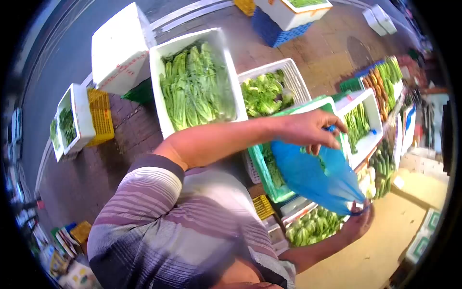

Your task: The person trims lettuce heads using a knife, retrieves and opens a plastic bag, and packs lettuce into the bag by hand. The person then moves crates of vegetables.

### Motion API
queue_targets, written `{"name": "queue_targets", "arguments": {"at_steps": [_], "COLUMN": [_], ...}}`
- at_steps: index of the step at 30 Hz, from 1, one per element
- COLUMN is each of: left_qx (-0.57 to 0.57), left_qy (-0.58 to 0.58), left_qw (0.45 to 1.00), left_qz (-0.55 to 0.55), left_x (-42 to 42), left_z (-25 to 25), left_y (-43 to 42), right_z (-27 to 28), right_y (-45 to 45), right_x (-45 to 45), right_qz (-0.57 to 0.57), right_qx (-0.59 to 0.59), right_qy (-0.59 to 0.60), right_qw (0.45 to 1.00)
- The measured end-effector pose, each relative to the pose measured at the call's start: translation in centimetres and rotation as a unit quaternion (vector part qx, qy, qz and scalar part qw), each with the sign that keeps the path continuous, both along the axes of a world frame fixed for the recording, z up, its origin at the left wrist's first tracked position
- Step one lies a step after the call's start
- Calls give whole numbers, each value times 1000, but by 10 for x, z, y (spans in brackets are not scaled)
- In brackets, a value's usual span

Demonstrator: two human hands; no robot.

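Observation:
A thin blue plastic bag (308,176) is stretched over a green-rimmed crate (263,179) of leafy greens. Some green shows at the bag, but I cannot tell whether it lies inside or behind. My right hand (360,222) is closed on the bag's gathered end at the lower right. My left hand (308,129) reaches across above the bag, its fingers bent and pinched around a small blue bit that looks like part of the bag. Below the bag lies a heap of small green leafy heads (314,227).
A white foam box (156,91) of long lettuce and a white basket (301,84) of leafy heads stand beyond my left arm. Farther right are a foam box (378,123) of green stems and carrots (377,96). A tan board (385,241) spans the lower right.

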State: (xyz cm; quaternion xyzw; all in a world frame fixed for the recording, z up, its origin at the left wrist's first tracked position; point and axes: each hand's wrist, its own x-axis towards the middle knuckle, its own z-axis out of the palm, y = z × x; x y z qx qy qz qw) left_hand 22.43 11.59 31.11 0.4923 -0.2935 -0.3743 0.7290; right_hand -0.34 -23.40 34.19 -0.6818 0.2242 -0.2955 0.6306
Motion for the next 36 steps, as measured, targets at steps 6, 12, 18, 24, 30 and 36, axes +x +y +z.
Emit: {"name": "queue_targets", "arguments": {"at_steps": [6, 12, 18, 24, 30, 36], "left_qx": [30, 196, 343, 500, 468, 471], "left_qy": [-70, -95, 60, 228, 316, 338], "left_qw": [994, 941, 822, 578, 596, 646], "left_qz": [79, 259, 452, 603, 572, 497], "left_x": [-11, -23, -84, -156, -195, -183], "left_z": [-65, -111, -218, -292, -414, -417], "left_y": [-8, 77, 219, 339, 377, 389], "right_z": [-19, 13, -42, -141, -345, -406], "right_y": [7, -22, 159, 369, 398, 410], "right_x": [11, 64, 155, 175, 206, 183], "right_qz": [28, -33, 372, 559, 439, 496], "right_qx": [-219, -377, -240, -100, -403, -488], "right_qy": [297, 172, 53, 185, 350, 416], "right_qw": [929, 909, 895, 802, 723, 585]}}
